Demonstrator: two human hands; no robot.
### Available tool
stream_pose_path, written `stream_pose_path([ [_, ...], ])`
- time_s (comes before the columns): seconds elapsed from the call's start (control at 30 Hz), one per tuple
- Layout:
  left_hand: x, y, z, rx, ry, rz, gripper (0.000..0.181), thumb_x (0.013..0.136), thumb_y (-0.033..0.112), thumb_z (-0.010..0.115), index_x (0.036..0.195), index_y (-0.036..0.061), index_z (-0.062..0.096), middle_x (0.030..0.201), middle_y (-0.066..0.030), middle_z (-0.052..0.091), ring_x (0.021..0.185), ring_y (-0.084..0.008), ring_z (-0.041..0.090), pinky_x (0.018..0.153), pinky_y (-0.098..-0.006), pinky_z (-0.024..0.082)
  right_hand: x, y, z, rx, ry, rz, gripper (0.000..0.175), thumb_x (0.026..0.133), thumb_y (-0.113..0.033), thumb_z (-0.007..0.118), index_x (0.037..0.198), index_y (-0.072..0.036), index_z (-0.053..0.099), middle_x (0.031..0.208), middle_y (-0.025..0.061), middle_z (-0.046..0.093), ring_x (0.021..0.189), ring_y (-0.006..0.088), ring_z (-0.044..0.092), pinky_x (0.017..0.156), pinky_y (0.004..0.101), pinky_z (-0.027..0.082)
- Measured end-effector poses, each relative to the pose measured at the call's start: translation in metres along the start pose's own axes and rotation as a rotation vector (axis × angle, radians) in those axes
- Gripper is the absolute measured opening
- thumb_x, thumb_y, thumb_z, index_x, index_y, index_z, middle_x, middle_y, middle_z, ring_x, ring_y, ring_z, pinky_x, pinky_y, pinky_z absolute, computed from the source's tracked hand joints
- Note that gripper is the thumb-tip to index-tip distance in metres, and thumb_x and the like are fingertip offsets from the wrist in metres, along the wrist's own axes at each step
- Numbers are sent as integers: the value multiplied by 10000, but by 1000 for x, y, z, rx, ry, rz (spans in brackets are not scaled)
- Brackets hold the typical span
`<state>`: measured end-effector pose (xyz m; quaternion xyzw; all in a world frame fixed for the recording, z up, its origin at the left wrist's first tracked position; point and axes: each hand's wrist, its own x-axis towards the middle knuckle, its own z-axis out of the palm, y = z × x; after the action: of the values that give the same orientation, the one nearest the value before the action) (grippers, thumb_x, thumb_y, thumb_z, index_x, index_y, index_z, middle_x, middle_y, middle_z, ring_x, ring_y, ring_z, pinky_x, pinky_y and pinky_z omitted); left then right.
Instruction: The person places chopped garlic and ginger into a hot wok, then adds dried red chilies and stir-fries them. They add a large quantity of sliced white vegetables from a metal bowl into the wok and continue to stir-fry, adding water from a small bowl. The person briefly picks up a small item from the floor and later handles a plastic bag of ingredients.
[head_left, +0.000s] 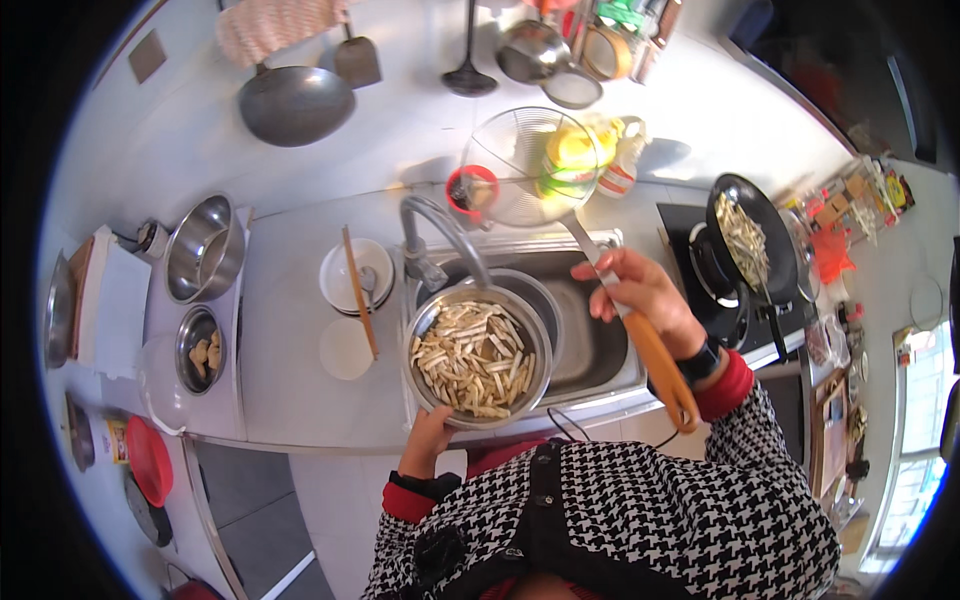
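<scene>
My left hand (432, 436) grips the near rim of a stainless steel bowl (545, 341) full of pale cut strips of food (480, 360). The bowl is over the left part of the sink (581, 330), partly above another metal basin (546, 300). In my right hand (651, 296) is a wire skimmer (660, 367) with an orange handle, held between thumb and fingers; its round mesh head tilts up over the back of the sink. The mesh looks bare. A curved faucet (450, 225) stands behind the bowl, its spout end at the bowl's far rim.
Right of the sink, a black wok (780, 255) with similar strips and a utensil sits on the stove. White bowls (337, 274) and a wooden chopstick (358, 292) lie left. Farther left are a steel pot (202, 251) and a small bowl of ginger-like pieces (199, 382). Pans and a ladle (470, 79) hang behind.
</scene>
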<state>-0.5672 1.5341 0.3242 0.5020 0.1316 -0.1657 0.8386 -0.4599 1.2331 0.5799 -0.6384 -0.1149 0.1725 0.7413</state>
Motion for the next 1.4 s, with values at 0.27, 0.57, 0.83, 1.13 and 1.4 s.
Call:
stream_pose_path([
  [0.27, 19, 4, 60, -178, -27, -18, 398, 782, 26, 414, 1169, -57, 454, 1102, -161, 563, 965, -319, 589, 746, -475, 531, -101, 106, -80, -80, 165, 58, 498, 879, -57, 454, 1342, -35, 271, 946, 126, 577, 668, 136, 594, 565, 230, 471],
  [0.57, 41, 22, 113, -42, 2, 10, 392, 772, 33, 434, 1158, -14, 484, 1047, -128, 593, 847, -244, 629, 621, -383, 549, -169, 217, -102, -40, 285, 500, 172, 901, -120, 414, 1024, -5, 444, 611, 54, 465, 435, 138, 479, 389, 282, 419],
  [0.83, 70, 37, 150, 104, -72, 42, 451, 777, 22, 424, 1227, -3, 426, 1089, -139, 579, 870, -256, 631, 625, -362, 559, -136, 224, -92, 27, 186, 433, 192, 929, -191, 423, 846, -19, 402, 596, 61, 463, 433, 151, 484, 391, 305, 418],
  [1.13, 107, 36, 168, 259, -98, -5, 457, 825, 44, 408, 1280, 41, 367, 1143, -122, 551, 859, -231, 637, 554, -323, 565, -113, 214, -93, 53, 247, 451, 160, 912, -172, 412, 848, -26, 402, 607, 50, 462, 451, 143, 482, 406, 298, 406],
  [1.4, 124, 46, 172, 391, -81, -38, 465, 828, 46, 411, 1290, 61, 359, 1136, -110, 552, 876, -213, 632, 546, -330, 574, -111, 215, -91, 181, 272, 489, 119, 891, -140, 408, 880, -22, 414, 633, 47, 475, 481, 137, 493, 433, 283, 418],
])
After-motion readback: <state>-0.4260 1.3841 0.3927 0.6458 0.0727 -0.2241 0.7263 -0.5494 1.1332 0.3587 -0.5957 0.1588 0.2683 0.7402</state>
